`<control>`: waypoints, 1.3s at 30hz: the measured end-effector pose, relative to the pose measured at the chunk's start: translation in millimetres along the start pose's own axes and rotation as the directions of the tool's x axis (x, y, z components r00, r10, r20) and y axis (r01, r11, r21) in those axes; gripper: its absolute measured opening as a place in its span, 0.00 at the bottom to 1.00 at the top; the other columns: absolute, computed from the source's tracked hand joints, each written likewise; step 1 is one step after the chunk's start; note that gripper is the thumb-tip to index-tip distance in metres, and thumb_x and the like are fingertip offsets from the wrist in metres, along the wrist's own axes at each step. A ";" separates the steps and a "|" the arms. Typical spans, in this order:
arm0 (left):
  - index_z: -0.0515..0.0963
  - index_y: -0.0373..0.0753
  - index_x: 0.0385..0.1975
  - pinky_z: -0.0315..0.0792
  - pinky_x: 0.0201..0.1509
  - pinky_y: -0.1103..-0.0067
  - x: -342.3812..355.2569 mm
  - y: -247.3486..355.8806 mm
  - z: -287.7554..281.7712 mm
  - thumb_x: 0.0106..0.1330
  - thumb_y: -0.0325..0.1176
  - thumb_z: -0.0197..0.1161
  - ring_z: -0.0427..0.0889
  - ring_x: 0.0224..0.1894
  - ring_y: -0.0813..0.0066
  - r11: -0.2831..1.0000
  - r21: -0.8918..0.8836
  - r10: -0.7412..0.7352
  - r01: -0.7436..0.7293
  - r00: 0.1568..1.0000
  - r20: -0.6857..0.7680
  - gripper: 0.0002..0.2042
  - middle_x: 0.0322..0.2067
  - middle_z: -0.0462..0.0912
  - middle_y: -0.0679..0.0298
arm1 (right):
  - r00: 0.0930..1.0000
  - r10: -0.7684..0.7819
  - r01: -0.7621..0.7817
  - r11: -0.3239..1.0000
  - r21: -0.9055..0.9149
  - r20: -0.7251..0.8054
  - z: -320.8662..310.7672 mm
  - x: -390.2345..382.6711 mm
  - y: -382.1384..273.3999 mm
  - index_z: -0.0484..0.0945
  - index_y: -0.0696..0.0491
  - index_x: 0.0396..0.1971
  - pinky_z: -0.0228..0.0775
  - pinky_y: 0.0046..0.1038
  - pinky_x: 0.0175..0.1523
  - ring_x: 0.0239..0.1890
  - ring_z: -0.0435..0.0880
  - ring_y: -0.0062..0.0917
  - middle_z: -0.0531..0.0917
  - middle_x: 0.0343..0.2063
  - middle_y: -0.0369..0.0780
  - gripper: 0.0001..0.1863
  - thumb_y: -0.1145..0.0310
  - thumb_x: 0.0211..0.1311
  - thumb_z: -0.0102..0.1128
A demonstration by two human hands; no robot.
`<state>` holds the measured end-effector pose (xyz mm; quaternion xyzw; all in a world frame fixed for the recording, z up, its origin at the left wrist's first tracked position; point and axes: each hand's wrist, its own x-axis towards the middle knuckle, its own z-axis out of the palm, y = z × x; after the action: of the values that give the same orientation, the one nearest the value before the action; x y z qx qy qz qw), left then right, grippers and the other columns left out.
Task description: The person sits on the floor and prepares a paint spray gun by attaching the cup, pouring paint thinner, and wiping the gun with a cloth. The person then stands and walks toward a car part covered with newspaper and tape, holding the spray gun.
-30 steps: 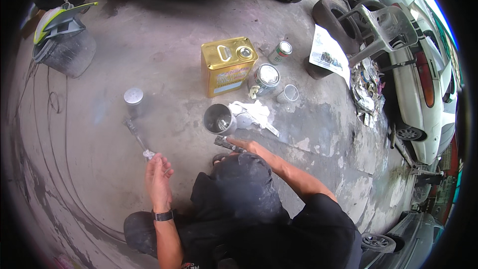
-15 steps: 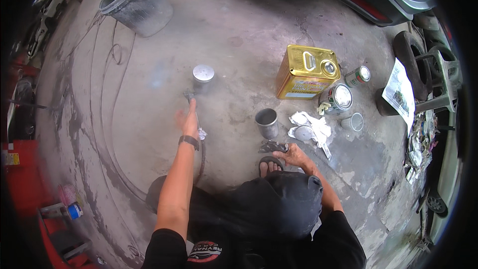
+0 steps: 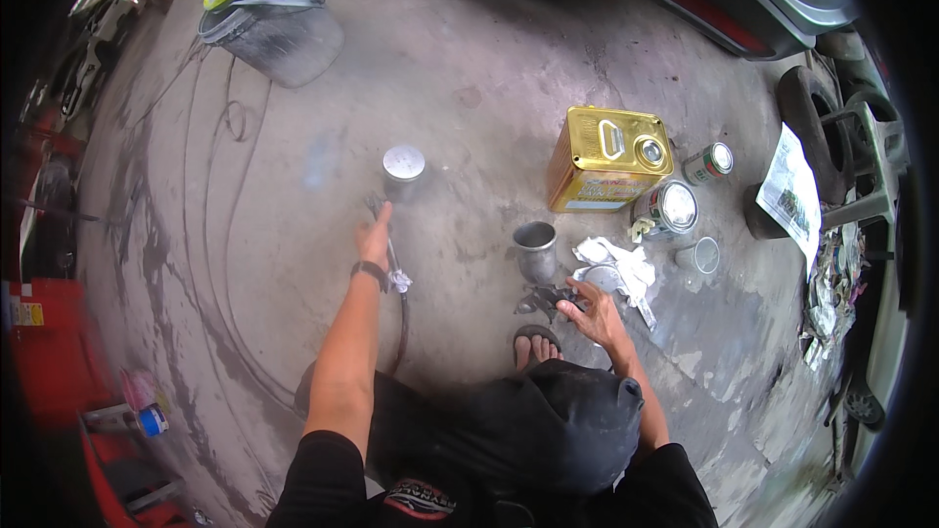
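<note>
My left hand (image 3: pixel 373 237) is closed around a spray gun (image 3: pixel 379 207), whose round silver-topped cup (image 3: pixel 403 164) points away from me. A hose (image 3: pixel 402 318) with a whitish wrap (image 3: pixel 400 282) near its fitting hangs from the gun. My right hand (image 3: pixel 595 317) pinches a dark, crumpled rag (image 3: pixel 544 300) between thumb and fingers, just above my sandalled foot. Right beyond the rag stands an open grey metal cup (image 3: pixel 536 256). Beside that cup lies a white crumpled cloth (image 3: pixel 633 277) with a round grey lid (image 3: pixel 603 279) on it.
A gold rectangular tin (image 3: pixel 611 158), two paint cans (image 3: pixel 675 207) and a clear plastic cup (image 3: pixel 700 255) stand to the right. Farther right are a tyre (image 3: pixel 817 132) and a plastic chair (image 3: pixel 869 161). A bucket (image 3: pixel 279 44) is far left; hose loops (image 3: pixel 217 264) cross the floor.
The view has shifted slightly, so the floor things sit lower in it. My left fingers, blurred and spread before, now look closed on the gun. My right fingertips have lifted a little, rag still held.
</note>
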<state>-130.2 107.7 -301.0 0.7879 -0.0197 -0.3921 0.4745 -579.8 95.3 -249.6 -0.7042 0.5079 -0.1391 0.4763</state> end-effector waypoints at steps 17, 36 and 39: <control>0.51 0.21 0.70 0.58 0.73 0.65 -29.9 15.1 7.3 0.58 0.63 0.70 0.61 0.72 0.50 0.976 0.188 0.158 -0.110 0.952 -0.262 0.56 0.69 0.59 0.38 | 0.992 -0.125 0.124 0.977 -0.175 0.006 -4.4 15.9 -2.5 0.74 0.62 0.37 0.71 0.41 0.42 0.36 0.81 0.50 0.80 0.32 0.52 0.19 0.70 0.51 0.75; 0.64 0.27 0.66 0.65 0.67 0.61 0.3 7.6 14.6 0.57 0.58 0.72 0.68 0.66 0.53 0.970 0.228 0.104 -0.085 0.992 -0.070 0.46 0.63 0.68 0.46 | 0.961 -0.188 0.160 0.976 -0.146 -0.205 -1.0 37.3 -22.4 0.78 0.61 0.50 0.75 0.40 0.44 0.39 0.84 0.43 0.83 0.37 0.49 0.28 0.58 0.56 0.74; 0.73 0.30 0.57 0.70 0.54 0.67 17.3 -1.6 3.8 0.56 0.53 0.73 0.75 0.52 0.64 0.990 0.122 0.068 -0.076 0.995 0.072 0.37 0.49 0.77 0.56 | 0.920 -0.288 0.230 0.946 -0.227 -0.268 -10.5 38.3 -24.4 0.78 0.61 0.51 0.76 0.39 0.43 0.39 0.84 0.43 0.83 0.38 0.49 0.28 0.58 0.57 0.74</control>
<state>-121.3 98.9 -313.5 0.8010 -0.0884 -0.3992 0.4374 -555.7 58.0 -235.5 -0.7787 0.4867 -0.2559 0.3021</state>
